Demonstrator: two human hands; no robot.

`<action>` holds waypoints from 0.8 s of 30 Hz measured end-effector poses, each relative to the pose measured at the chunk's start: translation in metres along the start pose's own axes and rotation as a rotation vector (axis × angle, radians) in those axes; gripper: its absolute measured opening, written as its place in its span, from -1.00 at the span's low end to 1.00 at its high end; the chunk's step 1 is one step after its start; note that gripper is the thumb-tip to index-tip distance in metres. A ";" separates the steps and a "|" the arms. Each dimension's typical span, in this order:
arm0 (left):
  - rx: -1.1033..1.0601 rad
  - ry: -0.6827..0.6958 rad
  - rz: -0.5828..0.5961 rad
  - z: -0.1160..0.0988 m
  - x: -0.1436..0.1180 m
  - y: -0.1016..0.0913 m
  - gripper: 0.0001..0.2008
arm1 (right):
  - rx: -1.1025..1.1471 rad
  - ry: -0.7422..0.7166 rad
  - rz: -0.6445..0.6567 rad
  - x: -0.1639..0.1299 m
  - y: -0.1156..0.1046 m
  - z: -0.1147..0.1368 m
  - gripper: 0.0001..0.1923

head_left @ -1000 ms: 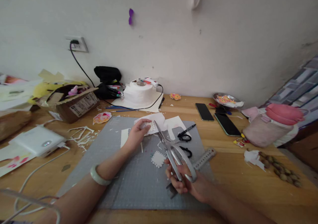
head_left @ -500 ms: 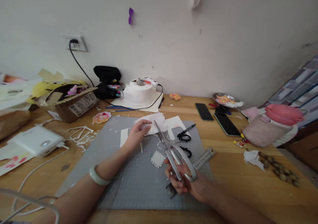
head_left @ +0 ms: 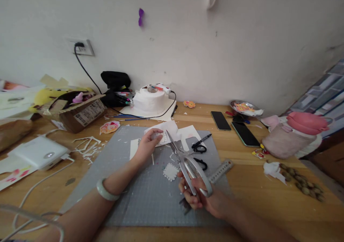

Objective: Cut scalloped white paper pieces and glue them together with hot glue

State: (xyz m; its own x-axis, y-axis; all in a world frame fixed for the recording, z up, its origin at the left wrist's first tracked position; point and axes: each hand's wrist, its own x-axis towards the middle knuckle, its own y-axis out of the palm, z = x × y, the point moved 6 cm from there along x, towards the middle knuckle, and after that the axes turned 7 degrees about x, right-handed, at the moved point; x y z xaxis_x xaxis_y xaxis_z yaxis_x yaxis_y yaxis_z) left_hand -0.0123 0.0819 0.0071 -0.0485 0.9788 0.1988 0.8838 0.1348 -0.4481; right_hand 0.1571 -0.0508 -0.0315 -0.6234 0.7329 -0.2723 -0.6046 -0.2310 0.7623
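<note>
Between thumb and fingers, my left hand [head_left: 148, 143] pinches a white sheet of paper [head_left: 170, 128] with a scalloped outline drawn on it. My right hand [head_left: 196, 192] is wrapped round the handles of large silver scissors [head_left: 185, 159]. Their blades are parted and meet the paper's right side, just beside my left fingers. Below the paper, a white scalloped cutout [head_left: 171, 172] lies on the grey cutting mat [head_left: 129, 206]. Black-handled scissors [head_left: 200, 149], a black pen [head_left: 205, 139] and a steel ruler [head_left: 221, 170] lie right of the blades.
Two phones [head_left: 220, 120] and a metal bowl [head_left: 243, 107] are at the back right, near a pink-lidded container [head_left: 291, 140]. At left are a cardboard box [head_left: 76, 113], a white power bank [head_left: 40, 151] with cables, and paper scraps [head_left: 87, 145]. A white tissue roll [head_left: 149, 102] stands behind.
The paper in my left hand has shifted very slightly left and up. My right hand and the silver scissors stay in nearly the same place.
</note>
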 end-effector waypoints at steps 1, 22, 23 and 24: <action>0.000 -0.002 -0.005 0.000 0.000 -0.001 -0.77 | -0.005 0.002 -0.004 0.000 -0.001 0.000 -0.62; 0.020 0.002 -0.036 0.000 -0.004 -0.005 -0.63 | -0.060 -0.016 0.009 0.000 0.000 -0.001 -0.58; 0.030 0.014 -0.047 0.000 -0.004 -0.006 -0.63 | -0.066 -0.019 0.015 -0.001 0.001 -0.001 -0.57; 0.044 0.039 -0.057 -0.001 -0.004 -0.006 -0.63 | -0.075 -0.016 0.018 -0.001 0.002 0.000 -0.55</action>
State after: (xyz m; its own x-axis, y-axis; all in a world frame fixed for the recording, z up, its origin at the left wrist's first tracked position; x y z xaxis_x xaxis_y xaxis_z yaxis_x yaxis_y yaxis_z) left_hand -0.0173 0.0767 0.0095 -0.0790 0.9629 0.2580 0.8587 0.1972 -0.4731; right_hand 0.1565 -0.0522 -0.0304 -0.6270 0.7383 -0.2487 -0.6288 -0.2911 0.7210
